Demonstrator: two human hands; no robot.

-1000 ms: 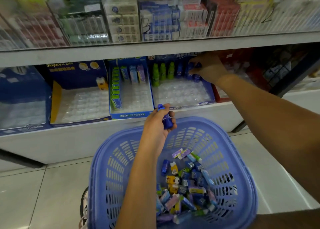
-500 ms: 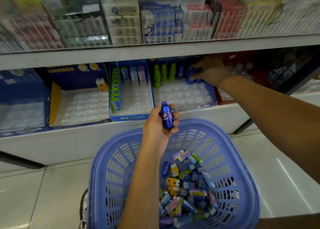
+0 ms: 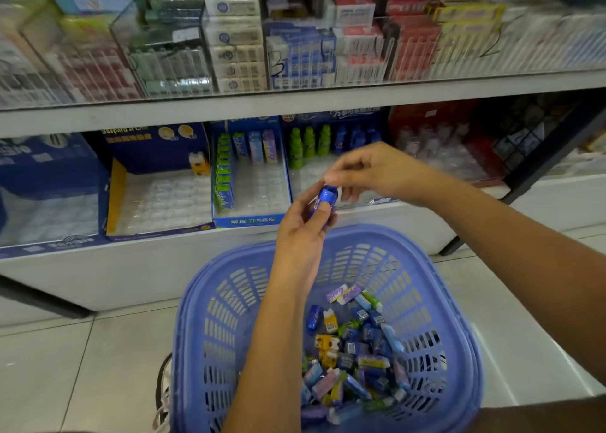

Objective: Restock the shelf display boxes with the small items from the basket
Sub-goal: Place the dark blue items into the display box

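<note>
My left hand (image 3: 301, 236) grips a small blue bottle-shaped item (image 3: 326, 199) above the far rim of the blue basket (image 3: 442, 268). My right hand (image 3: 377, 170) has its thumb and forefinger pinching the top of that bottle. Behind the hands stands a blue display box (image 3: 311, 177) holding three green bottles (image 3: 308, 142) and a few blue bottles (image 3: 355, 139) in its back row. The basket sits on the floor below me, with several small mixed items (image 3: 354, 350) piled at its bottom.
Left of that box are a box with green and pastel cartons (image 3: 249, 190), a yellow-edged box (image 3: 157, 199) and a blue box (image 3: 49, 203). A red box (image 3: 436, 144) stands to the right. The upper shelf (image 3: 295, 101) holds stacked packs. A black frame leg (image 3: 524, 183) slants at right.
My right hand has drawn back from the box's back row and come down onto the bottle. My left hand has lifted the bottle a little toward it.
</note>
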